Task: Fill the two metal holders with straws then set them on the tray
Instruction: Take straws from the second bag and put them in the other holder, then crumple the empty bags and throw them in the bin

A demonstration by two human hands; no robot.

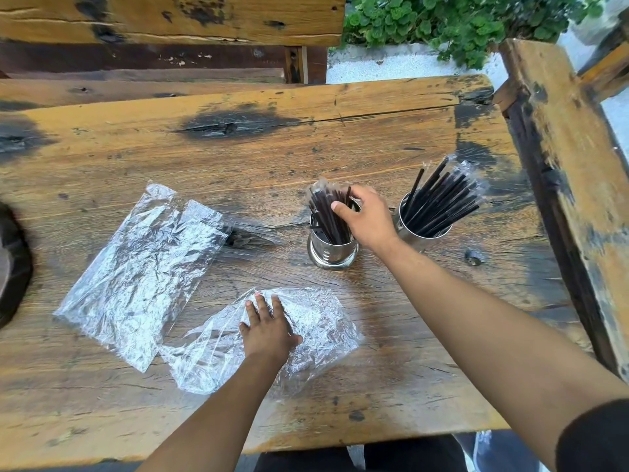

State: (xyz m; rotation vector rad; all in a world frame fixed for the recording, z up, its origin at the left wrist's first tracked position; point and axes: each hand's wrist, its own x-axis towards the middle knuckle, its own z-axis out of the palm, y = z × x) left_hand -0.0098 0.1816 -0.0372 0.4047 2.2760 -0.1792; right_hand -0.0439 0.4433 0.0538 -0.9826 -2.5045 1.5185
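Two shiny metal holders stand on the wooden table. The near holder has a bundle of black wrapped straws leaning in it, and my right hand grips that bundle at its top. The far holder to the right is full of black straws fanning up and right. My left hand lies flat, fingers spread, on a crumpled clear plastic bag near the table's front. A dark round tray shows at the left edge, partly cut off.
A second flat clear plastic bag lies left of centre. A wooden bench back stands behind the table, another bench runs along the right side, and green plants grow beyond.
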